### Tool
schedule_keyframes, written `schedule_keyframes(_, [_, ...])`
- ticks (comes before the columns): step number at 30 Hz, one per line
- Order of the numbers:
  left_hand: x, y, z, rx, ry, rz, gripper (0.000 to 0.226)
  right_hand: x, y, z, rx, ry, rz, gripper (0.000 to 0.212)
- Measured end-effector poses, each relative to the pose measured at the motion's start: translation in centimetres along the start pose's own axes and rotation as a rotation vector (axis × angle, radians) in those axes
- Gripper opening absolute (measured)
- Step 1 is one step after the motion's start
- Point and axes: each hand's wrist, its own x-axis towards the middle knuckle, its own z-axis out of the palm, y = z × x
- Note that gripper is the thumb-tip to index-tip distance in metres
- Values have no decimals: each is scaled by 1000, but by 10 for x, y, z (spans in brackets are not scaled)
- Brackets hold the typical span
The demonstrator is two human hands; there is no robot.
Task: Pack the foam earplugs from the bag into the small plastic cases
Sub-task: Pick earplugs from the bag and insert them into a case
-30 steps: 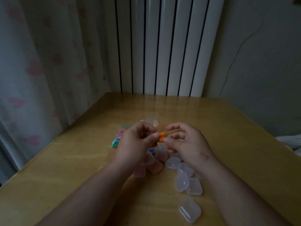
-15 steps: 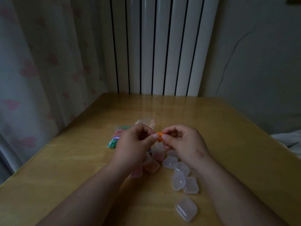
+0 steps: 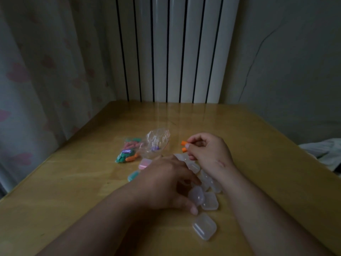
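Note:
My right hand [image 3: 206, 150] pinches two orange earplugs [image 3: 184, 146] above the table. My left hand [image 3: 166, 183] reaches down among the clear plastic cases, its fingers and thumb around one clear case [image 3: 196, 196]. Another clear case [image 3: 209, 201] lies beside it, and a shut one [image 3: 204, 228] lies nearer to me. The clear bag [image 3: 147, 145] with several coloured earplugs lies at the far left of the cluster. A case with pink earplugs [image 3: 144, 163] and one with teal earplugs [image 3: 133, 176] sit left of my left hand.
The wooden table [image 3: 73, 191] ends at a curtain on the left and a white radiator [image 3: 177, 48] at the back. White cloth [image 3: 324, 150] lies past the right edge. Several more clear cases lie under and between my hands.
My left hand let go of the orange earplugs and dropped down to the clear cases. My right hand now holds both orange earplugs alone and has moved slightly right.

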Motion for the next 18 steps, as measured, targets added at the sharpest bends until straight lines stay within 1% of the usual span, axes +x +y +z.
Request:
schedule_keyframes(2, [1, 1, 0, 10, 1, -1, 60, -1, 0, 1, 0, -1, -2, 9])
schedule_keyframes(4, [1, 5, -1, -24, 35, -7, 49, -1, -1, 2, -6, 2, -5, 11])
schedule_keyframes(6, [-1, 6, -4, -85, 123, -33, 40, -1, -1, 2, 3, 15, -4, 13])
schedule_keyframes(8, [-4, 5, -10, -158, 217, -110, 35, -1, -2, 2, 2, 22, -10, 13])
schedule_keyframes(9, [-6, 3, -14, -235, 250, -161, 34, -2, -3, 2, -9, 14, -14, 12])
schedule_keyframes(10, [-8, 1, -17, -360, 277, -208, 33, -3, -4, 2, -12, 0, -14, 12])
schedule_keyframes(12, [-12, -2, -24, -665, 375, -265, 31, -6, -5, 4, 20, -27, -12, 16])
schedule_keyframes(14, [-13, -7, -28, -848, 480, -327, 35, -8, -5, 6, 34, -38, -13, 17])
schedule_keyframes(18, [-13, -18, -30, -1247, 553, -388, 34, -14, -8, 8, 83, -78, 4, 9])
